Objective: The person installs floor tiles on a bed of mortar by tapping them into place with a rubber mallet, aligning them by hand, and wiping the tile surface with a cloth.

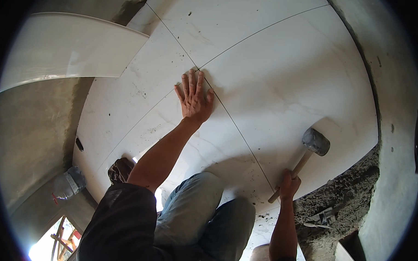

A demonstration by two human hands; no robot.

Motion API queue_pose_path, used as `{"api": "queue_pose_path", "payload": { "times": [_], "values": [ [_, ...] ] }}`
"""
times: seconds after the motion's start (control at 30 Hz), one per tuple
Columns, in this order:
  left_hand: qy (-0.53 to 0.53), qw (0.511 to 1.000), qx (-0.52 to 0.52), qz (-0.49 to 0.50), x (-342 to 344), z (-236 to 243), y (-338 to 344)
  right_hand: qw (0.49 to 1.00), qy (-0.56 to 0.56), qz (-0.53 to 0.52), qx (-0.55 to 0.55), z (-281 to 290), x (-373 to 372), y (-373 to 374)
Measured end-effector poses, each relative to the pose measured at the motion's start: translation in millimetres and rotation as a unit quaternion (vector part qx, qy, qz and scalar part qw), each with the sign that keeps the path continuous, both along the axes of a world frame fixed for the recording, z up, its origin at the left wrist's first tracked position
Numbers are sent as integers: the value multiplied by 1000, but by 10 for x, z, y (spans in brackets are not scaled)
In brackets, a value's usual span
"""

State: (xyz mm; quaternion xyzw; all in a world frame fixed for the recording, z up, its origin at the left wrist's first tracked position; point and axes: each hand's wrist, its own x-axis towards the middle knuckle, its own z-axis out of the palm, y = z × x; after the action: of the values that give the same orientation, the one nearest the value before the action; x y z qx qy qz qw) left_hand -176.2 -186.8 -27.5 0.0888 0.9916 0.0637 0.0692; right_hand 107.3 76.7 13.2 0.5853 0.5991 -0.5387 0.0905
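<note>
My left hand lies palm down with fingers spread on the white marbled tile floor, its fingertips at the crossing of two thin joints. My right hand grips the wooden handle of a rubber mallet, whose dark cylindrical head is over the right-hand tile. My bent knees in jeans are at the bottom centre, and a dark shoe shows beside my left forearm.
A pale panel juts in at upper left. A small black object and plastic bottle are at left. Concrete walls border the tiles. At lower right are rough mortar, a trowel and a pale bucket.
</note>
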Motion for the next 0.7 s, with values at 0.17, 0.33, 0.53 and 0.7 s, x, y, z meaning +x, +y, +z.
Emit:
{"api": "queue_pose_path", "payload": {
  "times": [0.17, 0.33, 0.53, 0.7],
  "values": [
    [-36, 998, 4, -45, 158, 74, 9, 999, 13, -26, -16, 4, 13, 0],
    [-40, 997, 4, -63, 372, 70, 129, 1000, 5, -7, 5, 0, 7, 1],
    [-135, 980, 12, -143, 1143, 155, 415, 1000, 11, -3, 11, -36, 51, 10],
    [-184, 960, 18, -212, 1019, 205, 271, 1000, 23, -5, 13, -34, 54, 13]
  ]
}}
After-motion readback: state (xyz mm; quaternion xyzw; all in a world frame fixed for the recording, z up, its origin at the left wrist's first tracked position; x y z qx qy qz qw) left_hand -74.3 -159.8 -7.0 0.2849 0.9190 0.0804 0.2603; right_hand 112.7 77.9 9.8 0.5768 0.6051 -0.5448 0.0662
